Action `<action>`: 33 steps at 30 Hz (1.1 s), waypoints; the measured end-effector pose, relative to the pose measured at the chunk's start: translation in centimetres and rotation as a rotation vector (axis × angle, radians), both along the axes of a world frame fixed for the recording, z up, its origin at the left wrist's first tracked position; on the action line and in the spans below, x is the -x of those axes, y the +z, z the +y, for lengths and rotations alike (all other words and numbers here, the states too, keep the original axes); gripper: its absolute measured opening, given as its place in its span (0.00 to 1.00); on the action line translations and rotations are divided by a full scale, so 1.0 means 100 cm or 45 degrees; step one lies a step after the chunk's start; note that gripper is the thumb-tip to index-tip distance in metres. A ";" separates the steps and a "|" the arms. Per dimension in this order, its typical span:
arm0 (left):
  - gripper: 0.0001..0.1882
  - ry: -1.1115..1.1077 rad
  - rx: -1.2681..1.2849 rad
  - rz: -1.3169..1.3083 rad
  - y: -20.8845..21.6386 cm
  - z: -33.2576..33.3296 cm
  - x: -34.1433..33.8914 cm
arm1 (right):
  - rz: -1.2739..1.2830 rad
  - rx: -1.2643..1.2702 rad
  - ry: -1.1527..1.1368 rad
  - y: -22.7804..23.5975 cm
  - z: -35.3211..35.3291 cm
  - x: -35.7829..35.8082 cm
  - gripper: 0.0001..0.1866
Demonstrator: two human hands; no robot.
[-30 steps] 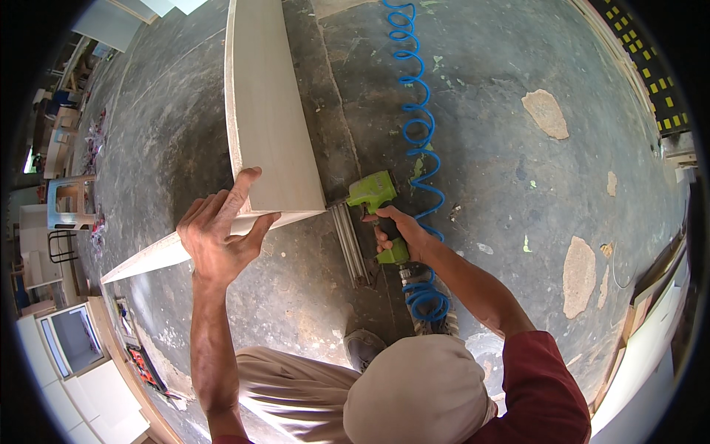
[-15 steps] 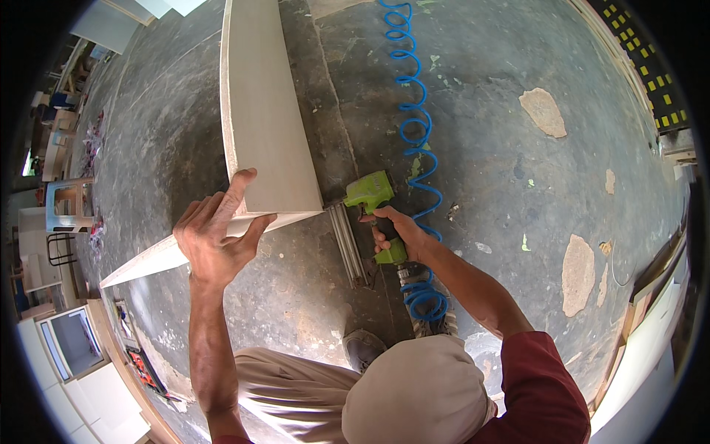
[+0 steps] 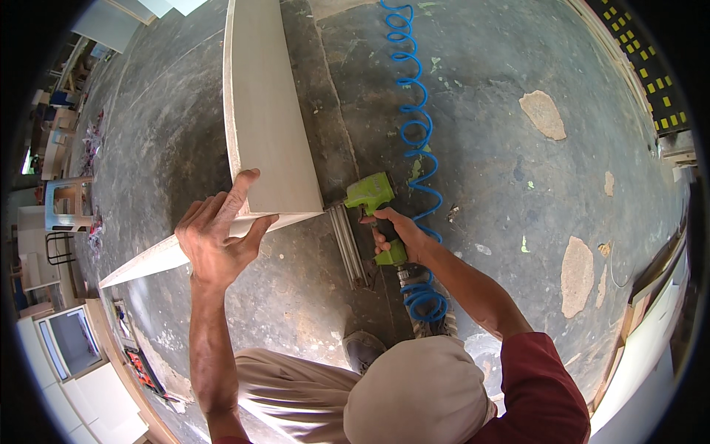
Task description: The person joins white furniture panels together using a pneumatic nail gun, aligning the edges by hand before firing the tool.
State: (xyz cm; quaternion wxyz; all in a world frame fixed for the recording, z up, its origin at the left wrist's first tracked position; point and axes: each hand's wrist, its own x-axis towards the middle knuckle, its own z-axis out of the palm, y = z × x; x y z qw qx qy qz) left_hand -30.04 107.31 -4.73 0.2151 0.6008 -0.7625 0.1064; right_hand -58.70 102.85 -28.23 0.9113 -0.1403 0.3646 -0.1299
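A long whitish board (image 3: 270, 111) meets a second white board (image 3: 148, 260) at a corner. My left hand (image 3: 220, 240) is clasped over that joint, its forefinger along the long board's edge and its thumb against the second board. My right hand (image 3: 403, 233) is wrapped around the handle of a green pneumatic nail gun (image 3: 370, 191), a finger at the trigger. The gun's nose meets the right end of the corner, and its silver magazine (image 3: 347, 244) slants down toward me. From the handle's base runs a coiled blue air hose (image 3: 416, 129); part of the grip is hidden by my fingers.
The hose stretches away over the worn concrete floor (image 3: 488, 148). A blue-and-pink stool (image 3: 66, 203) and white cabinet pieces (image 3: 103, 396) stand on the left. Panels (image 3: 643, 333) lean at the right edge. My shoe (image 3: 362, 348) is just below the magazine.
Almost nothing differs. The boards and my left hand have shifted very slightly to the right; the nail gun stays at the corner.
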 end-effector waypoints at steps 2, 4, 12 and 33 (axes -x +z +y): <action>0.40 -0.011 0.023 0.013 -0.001 0.000 0.000 | -0.002 -0.004 -0.001 0.000 0.000 0.001 0.28; 0.41 -0.014 0.013 0.017 0.000 -0.001 0.000 | -0.001 -0.005 -0.006 -0.001 -0.001 0.001 0.27; 0.40 -0.005 0.004 0.025 -0.001 0.000 0.002 | -0.019 -0.031 -0.022 -0.003 0.000 0.001 0.24; 0.39 0.011 -0.156 -0.001 0.012 0.005 0.003 | -0.065 -0.017 -0.049 -0.006 0.005 0.001 0.33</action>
